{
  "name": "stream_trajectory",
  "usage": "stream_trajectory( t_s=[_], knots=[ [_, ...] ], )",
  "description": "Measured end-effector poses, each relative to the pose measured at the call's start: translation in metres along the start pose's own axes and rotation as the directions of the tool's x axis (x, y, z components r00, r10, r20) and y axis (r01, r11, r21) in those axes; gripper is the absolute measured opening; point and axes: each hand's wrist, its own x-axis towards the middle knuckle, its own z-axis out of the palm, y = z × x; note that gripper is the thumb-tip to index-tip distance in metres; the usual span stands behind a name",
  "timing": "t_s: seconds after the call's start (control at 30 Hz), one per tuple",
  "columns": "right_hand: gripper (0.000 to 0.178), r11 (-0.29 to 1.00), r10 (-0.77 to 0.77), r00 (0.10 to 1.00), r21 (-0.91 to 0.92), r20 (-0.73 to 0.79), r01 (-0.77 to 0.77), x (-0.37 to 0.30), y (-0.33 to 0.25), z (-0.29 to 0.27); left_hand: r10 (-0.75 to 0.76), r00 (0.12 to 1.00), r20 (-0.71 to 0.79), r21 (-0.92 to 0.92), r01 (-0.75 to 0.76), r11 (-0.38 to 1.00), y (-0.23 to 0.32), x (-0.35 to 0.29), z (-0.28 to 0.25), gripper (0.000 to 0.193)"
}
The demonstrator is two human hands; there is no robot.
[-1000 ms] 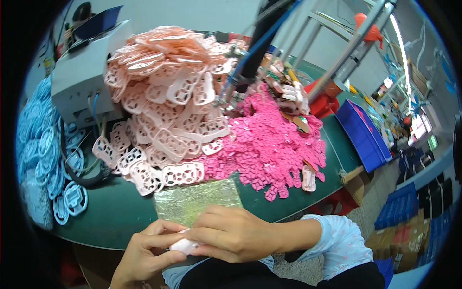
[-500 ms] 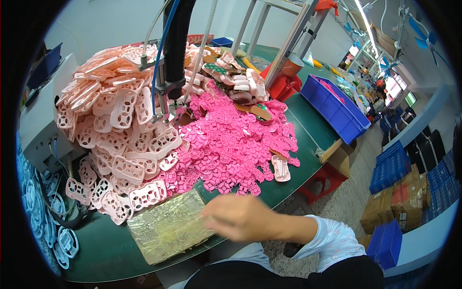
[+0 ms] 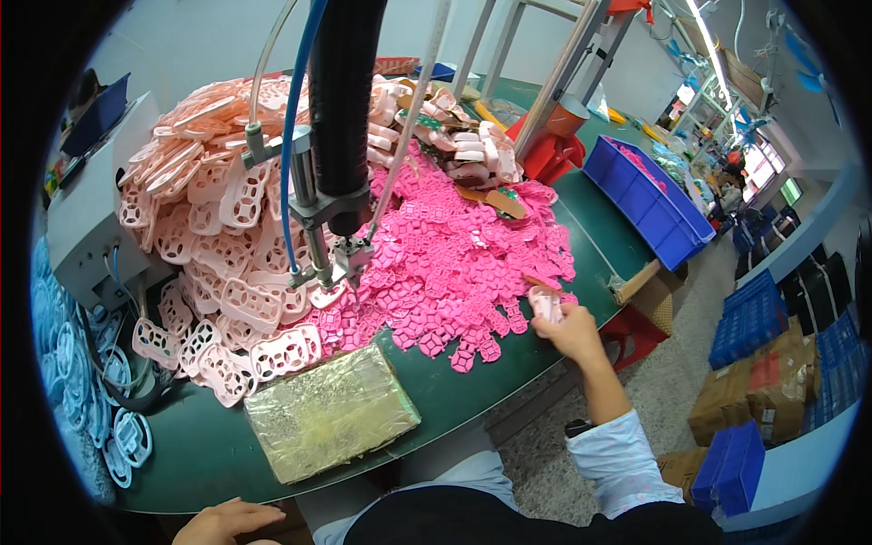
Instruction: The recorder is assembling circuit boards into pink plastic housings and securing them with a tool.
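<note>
My right hand (image 3: pixel 574 334) reaches to the right edge of the green table. Its fingers are closed on a pale pink plastic sole piece (image 3: pixel 545 304), which lies beside the bright pink heap. At the lower edge my left hand (image 3: pixel 227 524) is only partly in view, fingers stretched out and holding nothing visible. It is just off the table's front edge, below a flat block wrapped in yellowish film (image 3: pixel 331 413). The bright pink heap (image 3: pixel 454 263) is made of small openwork pieces. Left of it stands a tall pile of pale pink openwork frames (image 3: pixel 218 227).
A machine head with a black column (image 3: pixel 343 118), metal cylinder and hoses hangs over the heaps. Light blue parts (image 3: pixel 77 391) lie at the left. A blue bin (image 3: pixel 649 200) stands at the table's right; cartons (image 3: pixel 754 391) and blue crates stand on the floor.
My right hand has moved from the wrapped block to the right and taken hold of the pale pink sole piece. My left hand has come into view. The machine head appears lower and nearer.
</note>
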Motion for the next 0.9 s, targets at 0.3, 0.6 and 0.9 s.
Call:
stream_trajectory(
  t_s=[0.3, 0.6, 0.9],
  knots=[
    [0.051, 0.551, -0.271, 0.825, 0.782, 0.496, -0.29, 0.008, -0.042, -0.036, 0.143, 0.989, -0.032, -0.085, -0.146, 0.986, -0.024, 0.031, 0.016, 0.036],
    [0.078, 0.685, -0.679, 0.256, 0.719, 0.688, -0.115, -0.045, -0.164, 0.003, -0.049, 0.975, -0.215, -0.666, -0.11, 0.738, -0.041, 0.055, 0.048, 0.045],
    [0.073, 0.351, -0.84, -0.069, 0.635, 0.538, 0.688, -0.09, -0.225, 0.06, -0.162, 0.906, -0.39, -0.906, -0.347, 0.241, -0.07, 0.091, 0.037, 0.037]
  ],
)
